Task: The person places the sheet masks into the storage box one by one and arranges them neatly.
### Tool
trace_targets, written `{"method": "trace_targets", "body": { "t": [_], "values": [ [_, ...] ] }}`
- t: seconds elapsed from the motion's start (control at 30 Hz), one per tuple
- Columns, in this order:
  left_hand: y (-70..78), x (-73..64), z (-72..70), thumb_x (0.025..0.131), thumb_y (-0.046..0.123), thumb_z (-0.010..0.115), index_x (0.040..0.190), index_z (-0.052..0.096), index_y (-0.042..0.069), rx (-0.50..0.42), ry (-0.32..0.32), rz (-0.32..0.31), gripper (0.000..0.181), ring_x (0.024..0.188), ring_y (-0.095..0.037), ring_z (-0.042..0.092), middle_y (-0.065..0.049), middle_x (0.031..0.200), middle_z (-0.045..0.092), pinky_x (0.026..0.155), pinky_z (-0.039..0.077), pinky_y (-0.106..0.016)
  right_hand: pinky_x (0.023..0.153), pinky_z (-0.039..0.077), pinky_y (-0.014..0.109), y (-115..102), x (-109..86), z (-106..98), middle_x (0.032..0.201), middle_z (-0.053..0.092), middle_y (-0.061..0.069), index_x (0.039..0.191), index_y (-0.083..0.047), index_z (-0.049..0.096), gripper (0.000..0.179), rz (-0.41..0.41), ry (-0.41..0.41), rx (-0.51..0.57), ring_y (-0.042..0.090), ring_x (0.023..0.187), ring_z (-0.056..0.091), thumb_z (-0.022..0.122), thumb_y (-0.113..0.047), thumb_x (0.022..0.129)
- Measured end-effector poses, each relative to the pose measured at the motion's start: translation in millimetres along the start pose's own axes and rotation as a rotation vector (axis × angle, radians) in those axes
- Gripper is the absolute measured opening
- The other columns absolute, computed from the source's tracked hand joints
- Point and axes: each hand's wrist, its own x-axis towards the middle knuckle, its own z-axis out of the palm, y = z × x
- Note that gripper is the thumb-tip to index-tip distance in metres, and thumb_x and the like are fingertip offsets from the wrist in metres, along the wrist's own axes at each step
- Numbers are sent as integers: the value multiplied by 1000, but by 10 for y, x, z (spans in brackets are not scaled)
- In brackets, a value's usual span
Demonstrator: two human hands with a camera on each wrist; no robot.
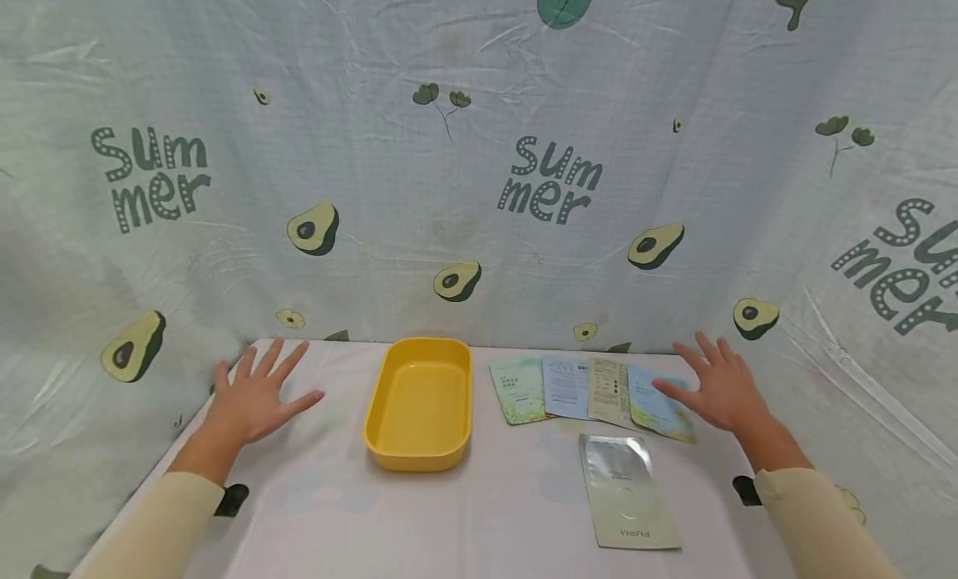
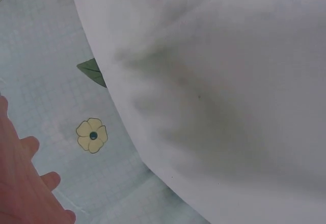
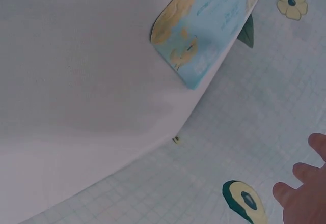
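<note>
My left hand [image 1: 253, 403] hovers over the table's left side with its fingers spread, holding nothing. On the other side my right hand [image 1: 720, 389] is spread the same way, near the blue sachet [image 1: 660, 403] at the end of a row of flat packets. That row also has a green packet [image 1: 520, 391], a pale blue one [image 1: 565, 388] and a beige one [image 1: 609, 391], partly overlapping. Nearer the front lies a silver-and-cream sachet [image 1: 629, 494] with upside-down lettering. A yellow tray [image 1: 417, 462] stands left of the packets. Fingertips of each hand show at the edges of the wrist views.
A white cloth covers the table [image 1: 374, 529]. Behind it and at both sides hangs a pale curtain [image 1: 389, 188] printed with avocados, leaves and lettering. The table's back edge meets this curtain just behind the tray and packets.
</note>
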Motion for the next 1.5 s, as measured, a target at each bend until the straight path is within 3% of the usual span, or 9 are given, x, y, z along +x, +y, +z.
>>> {"method": "trace_targets", "body": {
  "t": [0.17,0.43,0.83,1.23,1.5],
  "values": [
    [62,-38,49,89,80,45,166,11,25,12,17,2,100,147,-63,11,-27,168,12,112,-1,-84,114,19,78,-52,-48,53,161,26,34,150,-5,47,91,-23,17,1,64,144,20,62,-69,88],
    [150,-109,119,90,82,44,165,15,23,-13,26,5,100,147,-62,12,-26,168,11,114,3,-82,114,18,78,-148,-145,120,162,26,32,150,-6,48,90,-33,32,51,62,146,18,66,-66,86],
    [284,-225,245,93,75,48,166,7,26,-130,98,20,97,148,-59,13,-22,170,8,115,6,-79,111,21,80,-280,-272,286,166,22,26,153,-11,45,94,-16,25,132,56,150,17,71,-67,82],
    [505,-342,270,95,66,54,166,11,22,-218,137,54,94,148,-57,16,-23,169,14,115,12,-78,107,26,81,-416,-408,420,168,19,20,153,-10,46,93,-43,17,405,52,152,15,82,-54,80],
    [657,-381,318,97,58,58,165,18,18,-273,147,54,89,150,-55,15,-24,169,16,116,14,-76,106,30,79,-561,-482,450,167,23,20,155,-12,44,90,-20,-23,483,52,149,25,80,-51,83]
  ]
}}
